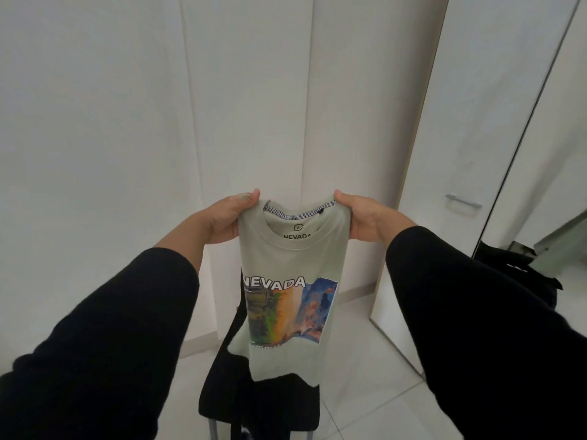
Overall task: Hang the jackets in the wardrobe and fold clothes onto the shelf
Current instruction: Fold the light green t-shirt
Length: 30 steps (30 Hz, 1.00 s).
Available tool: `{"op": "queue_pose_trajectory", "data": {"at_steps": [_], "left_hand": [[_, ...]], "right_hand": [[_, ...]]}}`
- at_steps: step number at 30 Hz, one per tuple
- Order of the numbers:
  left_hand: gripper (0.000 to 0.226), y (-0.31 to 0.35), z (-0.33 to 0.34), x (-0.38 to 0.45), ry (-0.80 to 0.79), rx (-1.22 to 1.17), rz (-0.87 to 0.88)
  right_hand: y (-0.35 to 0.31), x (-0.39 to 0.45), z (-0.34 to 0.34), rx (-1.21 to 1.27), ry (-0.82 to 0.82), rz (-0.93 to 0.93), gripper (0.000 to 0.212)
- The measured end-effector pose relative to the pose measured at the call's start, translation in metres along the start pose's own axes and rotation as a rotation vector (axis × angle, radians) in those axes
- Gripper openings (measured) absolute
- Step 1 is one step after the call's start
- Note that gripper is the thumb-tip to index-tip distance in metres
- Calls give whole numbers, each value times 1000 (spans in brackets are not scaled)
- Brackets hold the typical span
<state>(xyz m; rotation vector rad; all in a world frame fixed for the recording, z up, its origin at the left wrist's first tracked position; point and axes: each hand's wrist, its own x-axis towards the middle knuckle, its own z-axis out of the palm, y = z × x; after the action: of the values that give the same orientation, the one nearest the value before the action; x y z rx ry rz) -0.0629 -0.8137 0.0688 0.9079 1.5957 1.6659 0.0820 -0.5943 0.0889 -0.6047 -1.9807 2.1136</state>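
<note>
Pinching T-shirt [290, 258] shoulders: left hand [226, 219], right hand [368, 221] | sleeves hidden

We see a white tiled floor [365, 385], plain white walls [95, 122] meeting in a corner, and a white door [470, 154] with a metal handle [463, 201] at right.

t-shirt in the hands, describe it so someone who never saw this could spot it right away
In front of the white wardrobe doors, the left hand and right hand pinch the shoulders of a hanging t-shirt. It is pale grey-green with NEVADA and a colourful print, unlike the black clothes below.
</note>
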Motion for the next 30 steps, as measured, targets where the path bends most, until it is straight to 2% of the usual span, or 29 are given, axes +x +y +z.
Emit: {"op": "queue_pose_trajectory", "data": {"at_steps": [5, 17, 24, 30], "left_hand": [[44, -1, -11, -6, 98, -112, -21], [51, -16, -36, 10, 91, -116, -89], [52, -38, -68, 65, 99, -123, -135], [54, -33, -111, 135, 142, -120, -118]], "right_hand": [[-3, 6, 10, 89, 61, -27, 34], [20, 49, 43, 172, 116, -8, 35], [39, 127, 46, 219, 91, 44, 40], [17, 213, 46, 269, 51, 17, 43]]}}
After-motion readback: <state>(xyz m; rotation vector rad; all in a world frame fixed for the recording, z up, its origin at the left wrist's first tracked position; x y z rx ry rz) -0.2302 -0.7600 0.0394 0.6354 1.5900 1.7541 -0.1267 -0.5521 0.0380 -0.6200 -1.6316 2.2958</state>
